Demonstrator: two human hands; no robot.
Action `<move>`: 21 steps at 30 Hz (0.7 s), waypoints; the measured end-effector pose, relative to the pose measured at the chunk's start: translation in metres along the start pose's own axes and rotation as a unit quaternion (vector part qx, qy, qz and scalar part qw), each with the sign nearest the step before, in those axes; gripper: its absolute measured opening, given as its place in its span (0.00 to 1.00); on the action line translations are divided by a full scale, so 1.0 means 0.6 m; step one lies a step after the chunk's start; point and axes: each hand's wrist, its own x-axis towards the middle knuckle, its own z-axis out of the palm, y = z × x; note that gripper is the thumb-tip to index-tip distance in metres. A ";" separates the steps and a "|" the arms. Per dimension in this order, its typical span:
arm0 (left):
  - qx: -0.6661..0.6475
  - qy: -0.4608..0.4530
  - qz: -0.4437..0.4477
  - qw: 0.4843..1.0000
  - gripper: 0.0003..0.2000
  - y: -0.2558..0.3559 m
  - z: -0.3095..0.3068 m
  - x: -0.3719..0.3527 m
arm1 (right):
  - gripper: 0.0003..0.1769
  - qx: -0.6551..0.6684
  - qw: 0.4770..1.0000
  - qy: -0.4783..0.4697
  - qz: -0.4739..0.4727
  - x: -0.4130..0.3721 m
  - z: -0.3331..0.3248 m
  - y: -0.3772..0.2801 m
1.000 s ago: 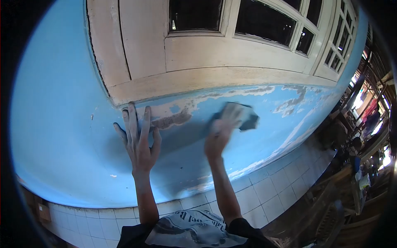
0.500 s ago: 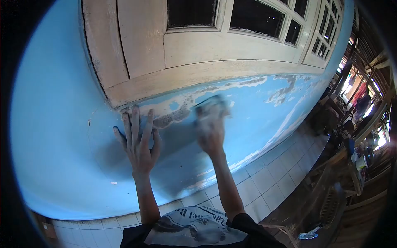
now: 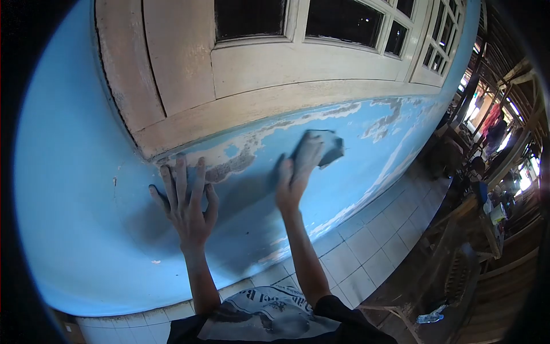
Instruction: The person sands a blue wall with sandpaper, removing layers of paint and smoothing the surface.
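My left hand [image 3: 190, 212] lies against the blue wall [image 3: 69, 200], fingers spread, just under the lower left corner of the wooden window frame [image 3: 246, 109]. Its fingertips are beside a grey patch of peeled paint [image 3: 232, 166]. My right hand [image 3: 299, 175] presses a dark, thin sheet [image 3: 332, 148] to the wall, right of that patch and below the frame. The sheet looks like sandpaper, with pale dust on its face. Both hands look dusty.
White floor tiles [image 3: 361, 246] run along the wall's foot. At the right stand a wooden bench [image 3: 487, 232] and a white container [image 3: 497, 214]. A clear plastic bottle [image 3: 429, 317] lies at the lower right. Glass panes [image 3: 344, 23] sit above.
My right hand has moved slightly with the sheet, which now shows more to the right of the fingers. The view has shifted a little; my left hand stays on the wall.
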 end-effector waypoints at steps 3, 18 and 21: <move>0.009 0.002 -0.004 1.000 0.28 0.003 0.002 0.005 | 0.28 -0.113 0.975 -0.129 -0.142 -0.011 -0.015 -0.011; 0.039 0.010 -0.020 0.999 0.28 0.001 0.011 -0.002 | 0.29 -0.072 0.995 -0.015 -0.068 0.022 -0.018 0.044; 0.043 0.009 -0.016 0.999 0.28 0.004 0.006 -0.001 | 0.30 -0.099 0.991 -0.012 -0.090 0.019 -0.019 0.022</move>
